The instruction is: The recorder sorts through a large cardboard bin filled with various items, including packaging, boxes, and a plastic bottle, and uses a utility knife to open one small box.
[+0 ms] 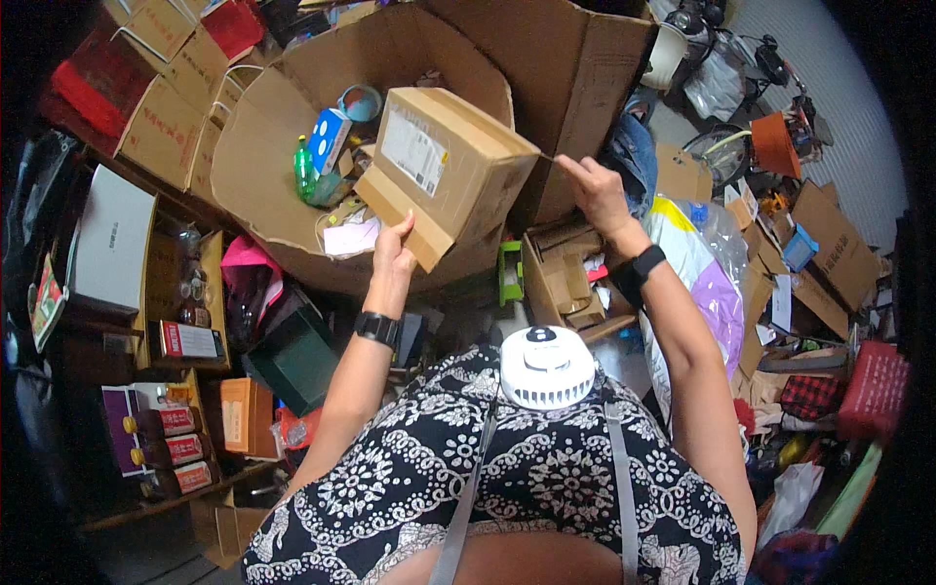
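Note:
A brown cardboard box point(468, 146) with a white printed label point(415, 155) is tilted above a large open carton point(252, 153). My left hand point(395, 248) grips the box's near flap point(404, 213), thumb on top. At the box's right corner, the fingers of my right hand point(596, 191) pinch a thin dark piece point(547, 156); whether it is tape or a tool cannot be told. Inside the big carton lie a green plastic bottle point(302, 164), a blue and white box point(329, 141), a blue round tub point(360, 103) and paper scraps point(351, 238). The labelled box hides part of them.
A smaller carton of cardboard scraps point(563, 270) stands below my right hand, beside a plastic bag point(669, 241). On the left are a dark green open box point(292, 358) and several bottles point(172, 447). A white portable fan point(547, 365) hangs at my chest.

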A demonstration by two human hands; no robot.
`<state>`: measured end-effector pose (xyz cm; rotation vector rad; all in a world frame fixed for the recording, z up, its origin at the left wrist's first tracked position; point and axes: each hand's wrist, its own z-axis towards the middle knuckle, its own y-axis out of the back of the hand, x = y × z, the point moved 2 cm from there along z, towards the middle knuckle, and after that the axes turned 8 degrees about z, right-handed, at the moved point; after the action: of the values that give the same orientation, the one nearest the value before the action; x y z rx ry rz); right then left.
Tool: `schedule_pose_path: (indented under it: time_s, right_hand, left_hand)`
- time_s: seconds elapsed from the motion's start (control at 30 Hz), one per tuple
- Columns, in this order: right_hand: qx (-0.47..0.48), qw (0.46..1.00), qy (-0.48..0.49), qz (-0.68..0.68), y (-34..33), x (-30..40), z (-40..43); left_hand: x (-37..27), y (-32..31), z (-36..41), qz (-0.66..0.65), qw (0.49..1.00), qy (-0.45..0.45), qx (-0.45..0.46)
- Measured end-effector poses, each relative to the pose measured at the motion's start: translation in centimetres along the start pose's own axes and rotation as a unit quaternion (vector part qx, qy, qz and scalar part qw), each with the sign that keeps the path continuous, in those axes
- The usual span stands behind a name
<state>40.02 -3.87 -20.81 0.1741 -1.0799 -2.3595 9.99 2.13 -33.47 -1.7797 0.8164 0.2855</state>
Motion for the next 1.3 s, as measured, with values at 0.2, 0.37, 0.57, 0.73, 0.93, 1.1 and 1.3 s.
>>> schedule_pose_path:
  time_s: [0.2, 0.37, 0.57, 0.73, 0.93, 1.1, 1.3]
  right_hand:
    - [0.027, 0.999, -0.025, 0.028, 0.6, 0.4, 0.2]
    - [-0.022, 0.997, -0.065, 0.043, 4.7, 2.2, -1.5]
    - [-0.004, 0.776, -0.461, 0.43, 3.0, 1.2, -1.5]
    - [0.056, 0.737, -0.41, 0.535, -0.2, 3.0, 1.7]
    - [0.033, 0.671, -0.422, 0.608, -1.3, 3.9, 3.7]
    - [0.099, 0.691, -0.427, 0.575, -2.7, 7.0, 4.7]
    - [0.105, 0.727, -0.35, 0.582, -4.0, 11.2, 6.2]
  left_hand:
    - [0.4, 1.5, 1.1, 0.037, 0.999, -0.038, -0.001]
    - [-0.1, 0.8, -0.8, 0.106, 0.992, -0.071, 0.022]
    - [-0.6, 1.7, -1.6, 0.065, 0.991, -0.055, 0.1]
    - [-0.8, 0.0, -3.1, 0.148, 0.97, -0.107, 0.158]
    - [-1.1, -0.3, -2.7, 0.165, 0.968, -0.112, 0.152]
    - [-3.1, 0.5, -2.7, 0.274, 0.949, -0.134, 0.076]
    - [-4.8, 0.6, -5.1, 0.44, 0.822, -0.332, -0.14]
